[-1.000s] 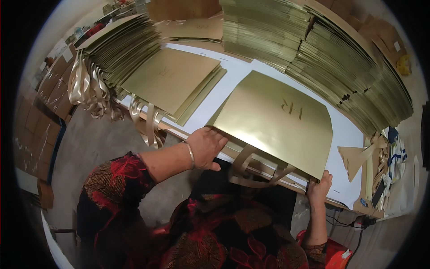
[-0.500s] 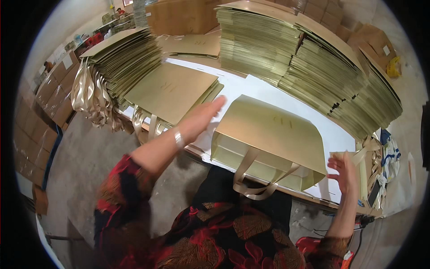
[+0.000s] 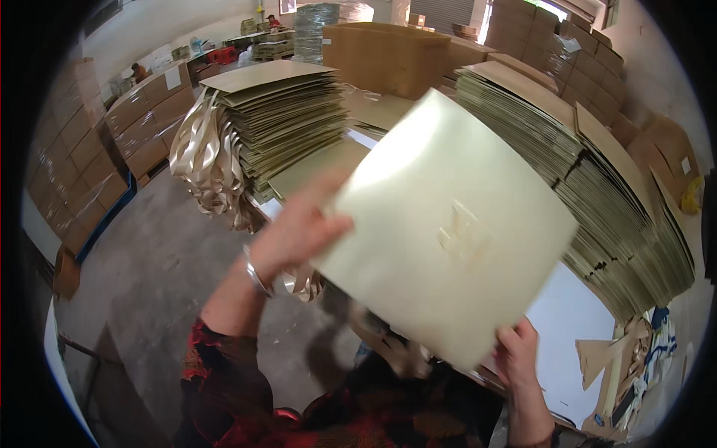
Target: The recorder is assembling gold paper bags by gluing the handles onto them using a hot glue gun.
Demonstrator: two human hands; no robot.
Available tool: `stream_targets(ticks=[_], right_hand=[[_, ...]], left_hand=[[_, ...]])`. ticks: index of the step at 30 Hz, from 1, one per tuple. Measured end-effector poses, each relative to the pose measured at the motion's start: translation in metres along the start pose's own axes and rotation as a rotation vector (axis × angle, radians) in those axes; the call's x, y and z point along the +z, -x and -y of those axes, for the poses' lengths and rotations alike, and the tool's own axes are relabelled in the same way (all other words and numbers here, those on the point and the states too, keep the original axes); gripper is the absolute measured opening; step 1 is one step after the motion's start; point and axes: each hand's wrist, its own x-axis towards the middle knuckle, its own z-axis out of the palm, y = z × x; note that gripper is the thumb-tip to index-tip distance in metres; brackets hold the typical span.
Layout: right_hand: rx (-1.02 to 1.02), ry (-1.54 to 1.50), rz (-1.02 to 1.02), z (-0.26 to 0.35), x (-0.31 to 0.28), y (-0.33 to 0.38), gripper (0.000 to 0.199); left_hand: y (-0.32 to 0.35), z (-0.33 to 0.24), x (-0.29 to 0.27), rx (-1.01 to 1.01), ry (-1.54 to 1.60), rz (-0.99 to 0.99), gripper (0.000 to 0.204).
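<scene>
A pale gold paper bag (image 3: 455, 231) with an embossed mark is lifted and tilted in front of me, its broad face toward me. My left hand (image 3: 302, 228) grips its left edge, thumb on the face and fingers blurred. The lower right edge is pinched by my right hand (image 3: 517, 351). Satin ribbon handles (image 3: 392, 343) dangle below the bag. Just past my left hand lies a low pile of flat gold bags (image 3: 306, 175), partly hidden by that hand.
A tall stack of bags (image 3: 287, 112) with hanging ribbons (image 3: 205, 157) stands at left. Long stacks of flat gold bags (image 3: 597, 209) line the right. A white sheet (image 3: 571, 321) covers the table. Loose ribbons (image 3: 638, 347) lie at right; cartons (image 3: 388, 56) stand behind.
The bag has gone from standing on the table to being raised and turned in both hands. Both hands have closed on its edges. My view has shifted left and upward.
</scene>
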Motion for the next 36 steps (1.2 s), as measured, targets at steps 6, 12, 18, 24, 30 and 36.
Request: stream_targets(ticks=[6, 12, 18, 24, 30, 36], right_hand=[[0.16, -0.132, 0.17, -0.037, 0.162, -0.143, 0.024], [0.341, 0.424, 0.281, -0.036, 0.184, -0.182, 0.027], [-1.044, 0.904, -0.142, 0.071, 0.078, -0.211, 0.025], [-0.985, 1.892, -0.962, 0.232, -0.129, -0.214, 0.05], [-0.722, 1.613, -0.375, 0.257, -0.159, -0.171, 0.032], [-1.311, 1.74, -0.506, 0.213, -0.117, -0.057, 0.02]], left_hand=[[-0.061, 0.07, -0.011, 0.108, -0.737, -0.094, 0.056], [-0.021, 0.185, 0.064, -0.282, -0.788, 0.126, 0.068], [-0.028, 0.17, 0.064, -0.315, -0.741, 0.181, 0.069], [-0.067, 0.131, 0.047, -0.459, -0.662, 0.315, 0.073], [-0.067, 0.119, 0.07, -0.242, -0.866, -0.108, 0.064], [-0.02, 0.013, 0.149, 0.54, -0.205, -0.229, 0.033]])
